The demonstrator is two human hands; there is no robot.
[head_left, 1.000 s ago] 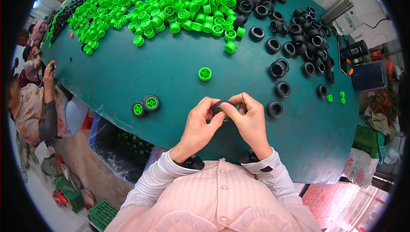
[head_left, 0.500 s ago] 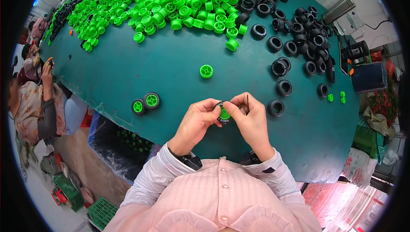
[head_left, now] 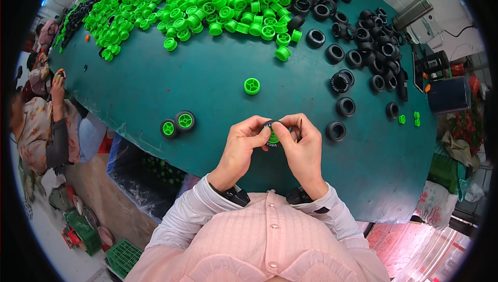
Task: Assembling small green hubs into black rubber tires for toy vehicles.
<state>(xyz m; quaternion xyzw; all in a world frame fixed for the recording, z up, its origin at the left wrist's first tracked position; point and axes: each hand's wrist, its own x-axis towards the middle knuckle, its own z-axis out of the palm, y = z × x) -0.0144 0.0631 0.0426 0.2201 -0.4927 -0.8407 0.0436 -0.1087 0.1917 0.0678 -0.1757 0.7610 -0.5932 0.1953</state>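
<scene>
Between both hands, close to my body, is a small toy wheel [head_left: 274, 138] with a green hub and a black tyre around it. My left hand [head_left: 237, 148] grips its left side with thumb and fingers. On the right, my right hand [head_left: 305, 152] presses its thumb against the tyre's upper edge. A thin dark stick-like tool [head_left: 301, 124] pokes up among the right fingers; most of it is hidden. Beyond my hands lies a loose green hub [head_left: 251, 86]. Two wheels with tyres, a left one [head_left: 168, 128] and a right one [head_left: 184, 120], rest side by side at the left.
A big heap of green hubs [head_left: 228, 7] covers the table's far side. Black tyres [head_left: 373, 48] are scattered at the right, one [head_left: 335, 131] near my right hand. A metal flask [head_left: 412, 12] and a dark blue box [head_left: 448, 94] stand right. A person [head_left: 44, 126] sits left.
The view has shifted very slightly. Both hands stay on the wheel, and its hub and tyre have turned or tilted a little between the fingers.
</scene>
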